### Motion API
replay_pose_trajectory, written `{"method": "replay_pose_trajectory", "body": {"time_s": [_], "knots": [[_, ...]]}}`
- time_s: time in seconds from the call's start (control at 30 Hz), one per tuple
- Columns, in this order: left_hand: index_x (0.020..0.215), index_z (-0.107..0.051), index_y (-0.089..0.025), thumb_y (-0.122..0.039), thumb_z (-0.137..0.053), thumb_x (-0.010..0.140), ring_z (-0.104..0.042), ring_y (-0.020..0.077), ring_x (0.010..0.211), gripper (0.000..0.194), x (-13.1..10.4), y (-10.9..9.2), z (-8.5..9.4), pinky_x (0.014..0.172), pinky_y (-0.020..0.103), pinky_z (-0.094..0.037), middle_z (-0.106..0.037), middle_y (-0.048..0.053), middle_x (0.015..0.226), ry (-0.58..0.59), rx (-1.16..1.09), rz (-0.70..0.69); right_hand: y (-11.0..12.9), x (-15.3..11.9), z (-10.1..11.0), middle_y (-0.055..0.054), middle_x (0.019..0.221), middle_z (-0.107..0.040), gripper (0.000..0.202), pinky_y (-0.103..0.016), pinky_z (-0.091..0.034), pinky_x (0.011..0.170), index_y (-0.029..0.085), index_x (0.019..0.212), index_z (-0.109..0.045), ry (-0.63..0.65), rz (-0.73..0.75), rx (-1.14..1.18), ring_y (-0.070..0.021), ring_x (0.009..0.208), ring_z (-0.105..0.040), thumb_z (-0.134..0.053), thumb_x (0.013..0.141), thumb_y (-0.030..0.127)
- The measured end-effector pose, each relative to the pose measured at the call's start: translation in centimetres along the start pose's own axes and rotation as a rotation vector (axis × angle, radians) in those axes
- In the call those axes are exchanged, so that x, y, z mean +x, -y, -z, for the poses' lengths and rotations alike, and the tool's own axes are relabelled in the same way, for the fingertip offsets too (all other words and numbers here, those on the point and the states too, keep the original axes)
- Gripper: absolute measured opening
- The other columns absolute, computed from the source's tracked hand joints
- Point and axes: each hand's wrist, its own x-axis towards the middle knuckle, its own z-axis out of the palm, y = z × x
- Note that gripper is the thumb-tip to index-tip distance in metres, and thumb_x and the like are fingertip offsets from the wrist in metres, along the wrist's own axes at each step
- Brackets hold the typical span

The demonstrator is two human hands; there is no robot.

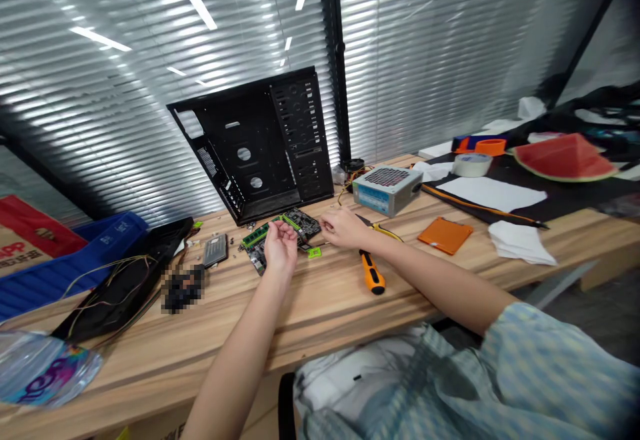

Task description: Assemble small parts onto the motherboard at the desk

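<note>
A dark circuit board (305, 223) with a green memory stick (256, 235) lies flat on the wooden table. Over its front middle is my left hand (281, 245), palm up with fingers curled; whether it holds something small is hidden. My right hand (342, 228) is at the board's right edge, its fingers bent together at the corner, and what they pinch is too small to name. A small bright green piece (315, 253) rests between the hands, near the board. Behind the board stands a black computer case (255, 150), open side facing me.
Right of the board are a power supply (387, 189), yellow-handled pliers (383, 229), an orange screwdriver (373, 275) and an orange pouch (445, 235). To the left lie a hard drive (215, 251), a black panel (120, 287), a blue bin (100, 253) and a plastic bottle (47, 368).
</note>
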Motion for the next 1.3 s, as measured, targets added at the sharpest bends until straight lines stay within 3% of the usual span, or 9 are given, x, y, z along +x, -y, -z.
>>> {"method": "replay_pose_trajectory", "body": {"time_s": [0.2,0.33,0.47,0.7,0.97,1.1,1.3], "knots": [[0.065,-0.054,-0.013,-0.028,-0.038,0.099,-0.040,0.0067,0.046,0.040,0.3,0.0,0.1,0.047,0.018,-0.029,-0.045,-0.001,0.052,-0.022,0.006,-0.009,-0.7,0.2,0.7,-0.003,0.071,-0.060,0.008,-0.027,-0.032,0.067,0.016,0.074,-0.056,-0.008,0.068,0.151,-0.0144,0.067,-0.051,-0.049,0.079,0.016],[0.068,-0.054,-0.014,-0.028,-0.038,0.099,-0.041,0.0068,0.047,0.038,0.5,0.0,0.3,0.048,0.018,-0.030,-0.046,-0.001,0.053,-0.035,0.012,-0.010,-1.4,0.5,1.2,0.001,0.064,-0.051,0.015,-0.023,-0.032,0.057,0.016,0.073,-0.054,0.129,-0.014,0.502,-0.0110,0.058,-0.043,-0.047,0.082,0.026],[0.071,-0.055,-0.015,-0.030,-0.040,0.098,-0.041,0.0073,0.047,0.035,0.6,0.0,0.4,0.048,0.018,-0.031,-0.047,-0.001,0.054,-0.029,0.002,0.016,-1.9,0.6,1.4,0.001,0.068,-0.050,0.026,-0.024,-0.035,0.060,0.016,0.075,-0.054,0.228,-0.041,0.720,-0.0115,0.063,-0.043,-0.047,0.083,0.039],[0.073,-0.055,-0.016,-0.031,-0.038,0.099,-0.041,0.0073,0.048,0.035,0.5,0.0,0.4,0.049,0.018,-0.033,-0.046,-0.002,0.055,-0.009,-0.021,0.055,-2.9,0.6,1.3,0.001,0.068,-0.051,0.027,-0.024,-0.036,0.059,0.015,0.076,-0.058,0.270,-0.129,0.748,-0.0112,0.062,-0.043,-0.052,0.080,0.041],[0.072,-0.053,-0.017,-0.034,-0.037,0.099,-0.038,0.0069,0.047,0.036,0.6,-0.1,0.5,0.048,0.018,-0.032,-0.042,-0.003,0.055,0.013,-0.041,0.063,-3.6,0.9,1.5,-0.003,0.075,-0.061,0.028,-0.028,-0.043,0.068,0.013,0.079,-0.061,0.150,-0.189,0.814,-0.0139,0.070,-0.053,-0.059,0.078,0.041],[0.072,-0.053,-0.017,-0.033,-0.036,0.099,-0.036,0.0072,0.046,0.036,0.5,-0.1,0.2,0.048,0.019,-0.031,-0.041,-0.003,0.054,0.006,-0.050,0.063,-3.0,0.8,0.9,-0.004,0.080,-0.064,0.031,-0.028,-0.044,0.070,0.013,0.084,-0.064,0.109,-0.175,0.789,-0.0146,0.073,-0.055,-0.059,0.080,0.043],[0.073,-0.054,-0.016,-0.032,-0.036,0.099,-0.037,0.0072,0.047,0.036,0.3,-0.1,0.1,0.048,0.019,-0.031,-0.041,-0.003,0.054,0.002,-0.045,0.059,-1.8,0.6,0.6,-0.003,0.078,-0.065,0.034,-0.025,-0.042,0.065,0.012,0.088,-0.067,0.181,-0.100,0.759,-0.0134,0.069,-0.054,-0.057,0.083,0.044]]}}
